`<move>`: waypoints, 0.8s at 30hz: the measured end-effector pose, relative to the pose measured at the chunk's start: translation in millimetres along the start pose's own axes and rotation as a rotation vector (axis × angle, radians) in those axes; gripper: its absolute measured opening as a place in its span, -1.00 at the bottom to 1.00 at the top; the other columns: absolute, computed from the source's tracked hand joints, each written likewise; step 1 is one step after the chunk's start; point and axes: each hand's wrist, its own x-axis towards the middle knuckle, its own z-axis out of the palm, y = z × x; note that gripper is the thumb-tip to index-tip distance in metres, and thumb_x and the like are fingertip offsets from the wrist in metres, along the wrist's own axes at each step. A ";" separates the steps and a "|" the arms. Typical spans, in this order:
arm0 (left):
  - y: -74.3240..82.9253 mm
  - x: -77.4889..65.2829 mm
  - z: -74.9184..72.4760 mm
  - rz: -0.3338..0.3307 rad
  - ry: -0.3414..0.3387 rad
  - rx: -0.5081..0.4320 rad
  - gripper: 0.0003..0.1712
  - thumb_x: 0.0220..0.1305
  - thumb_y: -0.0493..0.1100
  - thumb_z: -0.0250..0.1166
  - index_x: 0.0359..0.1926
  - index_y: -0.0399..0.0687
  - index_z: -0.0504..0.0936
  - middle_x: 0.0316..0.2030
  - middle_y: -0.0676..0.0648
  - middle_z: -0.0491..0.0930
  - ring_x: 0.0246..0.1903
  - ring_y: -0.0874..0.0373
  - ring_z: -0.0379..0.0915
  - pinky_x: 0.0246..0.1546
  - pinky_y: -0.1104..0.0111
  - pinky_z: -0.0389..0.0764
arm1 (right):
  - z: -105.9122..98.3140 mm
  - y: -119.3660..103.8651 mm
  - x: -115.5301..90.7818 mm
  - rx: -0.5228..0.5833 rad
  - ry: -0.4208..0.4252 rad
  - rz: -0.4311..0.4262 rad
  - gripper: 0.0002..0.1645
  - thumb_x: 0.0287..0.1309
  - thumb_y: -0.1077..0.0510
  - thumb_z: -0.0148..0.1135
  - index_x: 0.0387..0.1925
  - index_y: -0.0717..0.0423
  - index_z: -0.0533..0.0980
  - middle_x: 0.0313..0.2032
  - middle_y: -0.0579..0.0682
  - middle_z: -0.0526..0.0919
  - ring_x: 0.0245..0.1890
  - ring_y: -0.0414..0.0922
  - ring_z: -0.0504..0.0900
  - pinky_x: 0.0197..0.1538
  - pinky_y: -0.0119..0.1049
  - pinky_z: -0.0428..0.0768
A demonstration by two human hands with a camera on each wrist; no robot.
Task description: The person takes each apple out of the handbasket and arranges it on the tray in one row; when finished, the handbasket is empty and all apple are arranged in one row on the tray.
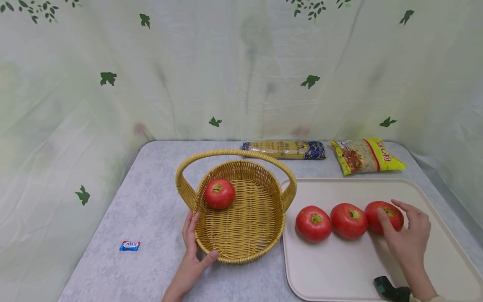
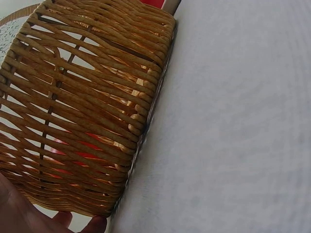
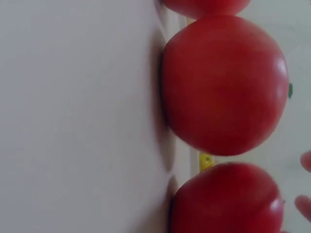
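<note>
A round wicker basket (image 1: 241,256) with a tall arched handle stands on the table, one red apple (image 1: 220,193) inside at its left. My left hand (image 1: 193,260) holds the basket's front left side, thumb over the rim and fingers along the outer wall. In the left wrist view its fingertips show at the bottom of the weave. Three more apples line up on a beige tray: a left one (image 1: 313,224), a middle one (image 1: 349,221) and a right one (image 1: 377,218). Spread around the right apple is my right hand (image 1: 409,235); its fingertips (image 3: 303,206) show apart from the fruit.
The tray (image 1: 332,277) fills the table's right side, close beside the basket. Behind stand a long pack of noodles (image 1: 283,149) and a yellow food bag (image 1: 366,156). A small blue-and-red wrapped sweet (image 1: 130,246) lies at the left. A patterned curtain (image 1: 226,75) encloses the table.
</note>
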 end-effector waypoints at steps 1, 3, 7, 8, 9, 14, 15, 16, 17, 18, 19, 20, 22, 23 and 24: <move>0.0 0.0 0.0 0.002 0.001 0.000 0.13 0.16 -0.39 0.29 0.50 0.20 -0.26 0.40 0.19 -0.56 0.37 0.07 -0.67 0.17 -0.25 -0.31 | -0.7 -2.5 -0.7 0.024 0.037 -0.038 -0.46 0.07 0.26 0.34 0.12 0.24 0.45 0.10 0.23 0.37 0.19 -0.04 0.20 0.14 -0.01 0.19; -0.1 0.0 -0.1 0.008 0.000 -0.001 0.13 0.15 -0.39 0.29 0.50 0.20 -0.26 0.40 0.18 -0.56 0.38 0.07 -0.66 0.17 -0.25 -0.31 | -1.7 -8.7 -2.1 0.068 0.095 -0.110 -0.51 0.02 0.30 0.36 0.04 0.27 0.50 0.05 0.20 0.42 0.15 -0.18 0.24 0.13 -0.13 0.13; -0.6 -0.3 -0.4 0.018 -0.003 0.000 0.14 0.14 -0.39 0.30 0.50 0.19 -0.26 0.40 0.18 -0.56 0.38 0.06 -0.67 0.16 -0.26 -0.31 | -2.1 -26.7 -7.2 0.126 0.123 -0.179 -0.59 0.03 0.30 0.36 -0.03 0.28 0.54 0.01 0.08 0.50 0.09 -0.36 0.26 0.11 -0.36 0.17; -0.9 -0.4 -0.4 0.020 -0.005 0.001 0.14 0.14 -0.39 0.30 0.50 0.19 -0.26 0.40 0.18 -0.56 0.38 0.06 -0.67 0.16 -0.26 -0.31 | -1.3 -31.6 -9.0 0.140 0.118 -0.186 -0.61 0.03 0.30 0.35 -0.04 0.29 0.55 0.00 0.04 0.51 0.07 -0.37 0.28 0.09 -0.40 0.21; -0.9 -0.5 -0.4 0.021 -0.004 0.003 0.14 0.14 -0.39 0.30 0.50 0.20 -0.26 0.40 0.18 -0.56 0.38 0.06 -0.67 0.16 -0.26 -0.31 | -0.3 -36.5 -11.1 0.154 0.110 -0.192 -0.62 0.04 0.31 0.35 -0.05 0.29 0.55 -0.01 0.00 0.52 0.06 -0.36 0.30 0.05 -0.45 0.25; -1.0 -1.1 0.2 0.025 -0.003 0.009 0.15 0.13 -0.40 0.30 0.50 0.21 -0.25 0.41 0.17 -0.55 0.38 0.07 -0.65 0.15 -0.25 -0.29 | 8.3 -59.8 -21.4 0.253 0.061 -0.260 -0.63 -0.03 0.40 0.36 -0.10 0.29 0.57 -0.09 -0.07 0.55 -0.01 -0.30 0.39 -0.07 -0.54 0.36; -0.7 -1.1 0.4 0.026 -0.002 0.010 0.15 0.13 -0.40 0.30 0.50 0.21 -0.25 0.41 0.17 -0.55 0.38 0.07 -0.65 0.16 -0.25 -0.29 | 10.5 -64.3 -23.4 0.279 0.051 -0.283 -0.63 -0.05 0.42 0.35 -0.11 0.30 0.58 -0.11 -0.05 0.56 -0.02 -0.30 0.40 -0.07 -0.53 0.36; -0.8 -1.2 0.5 0.027 -0.003 0.010 0.15 0.13 -0.40 0.30 0.50 0.21 -0.25 0.41 0.16 -0.55 0.38 0.07 -0.64 0.16 -0.25 -0.29 | 12.6 -69.0 -25.2 0.304 0.037 -0.304 -0.63 -0.07 0.45 0.35 -0.13 0.31 0.58 -0.12 -0.02 0.57 -0.03 -0.30 0.41 -0.06 -0.53 0.36; -0.6 -1.1 0.6 0.030 -0.003 0.011 0.15 0.13 -0.40 0.30 0.50 0.20 -0.25 0.41 0.16 -0.55 0.38 0.07 -0.64 0.15 -0.25 -0.29 | 14.6 -73.9 -27.1 0.322 0.023 -0.324 -0.63 -0.09 0.47 0.35 -0.14 0.33 0.58 -0.13 0.00 0.57 -0.04 -0.30 0.42 -0.06 -0.53 0.36; -0.7 -1.0 0.7 0.032 -0.002 0.012 0.15 0.13 -0.40 0.30 0.50 0.20 -0.25 0.41 0.15 -0.55 0.38 0.07 -0.64 0.15 -0.25 -0.29 | 16.2 -79.7 -29.0 0.346 0.003 -0.342 -0.64 -0.10 0.49 0.34 -0.16 0.34 0.57 -0.15 0.03 0.58 -0.05 -0.30 0.43 -0.06 -0.52 0.36; -0.6 -1.0 0.8 0.034 -0.003 0.012 0.14 0.13 -0.40 0.30 0.50 0.20 -0.25 0.41 0.15 -0.55 0.38 0.07 -0.64 0.15 -0.25 -0.29 | 17.8 -85.9 -31.0 0.373 -0.016 -0.364 -0.64 -0.12 0.52 0.33 -0.17 0.37 0.57 -0.17 0.08 0.58 -0.07 -0.29 0.44 -0.07 -0.51 0.36; -0.4 -0.9 0.8 0.032 0.000 0.014 0.14 0.13 -0.40 0.30 0.50 0.20 -0.25 0.41 0.16 -0.55 0.38 0.08 -0.64 0.16 -0.24 -0.28 | 19.4 -93.2 -33.2 0.397 -0.034 -0.389 -0.65 -0.14 0.54 0.32 -0.19 0.39 0.56 -0.18 0.13 0.59 -0.09 -0.28 0.46 -0.08 -0.49 0.37; -0.2 -0.9 0.8 0.036 -0.003 0.016 0.14 0.14 -0.39 0.30 0.50 0.20 -0.25 0.41 0.16 -0.55 0.38 0.08 -0.64 0.15 -0.25 -0.28 | 21.3 -110.4 -38.0 0.441 -0.074 -0.443 -0.66 -0.16 0.56 0.30 -0.22 0.40 0.56 -0.23 0.18 0.59 -0.15 -0.26 0.48 -0.13 -0.49 0.40; 0.1 -1.0 0.8 0.038 -0.003 0.018 0.13 0.14 -0.40 0.29 0.50 0.19 -0.26 0.41 0.15 -0.55 0.38 0.07 -0.64 0.15 -0.26 -0.28 | 21.7 -120.1 -40.3 0.461 -0.094 -0.473 -0.67 -0.16 0.56 0.30 -0.24 0.40 0.56 -0.25 0.19 0.59 -0.18 -0.25 0.48 -0.16 -0.48 0.41; 0.4 -1.2 0.8 0.039 -0.003 0.018 0.13 0.15 -0.39 0.29 0.50 0.19 -0.26 0.41 0.15 -0.55 0.37 0.07 -0.64 0.15 -0.26 -0.27 | 22.4 -129.6 -42.6 0.493 -0.118 -0.507 -0.69 -0.17 0.56 0.28 -0.27 0.40 0.56 -0.28 0.19 0.60 -0.22 -0.23 0.49 -0.18 -0.45 0.41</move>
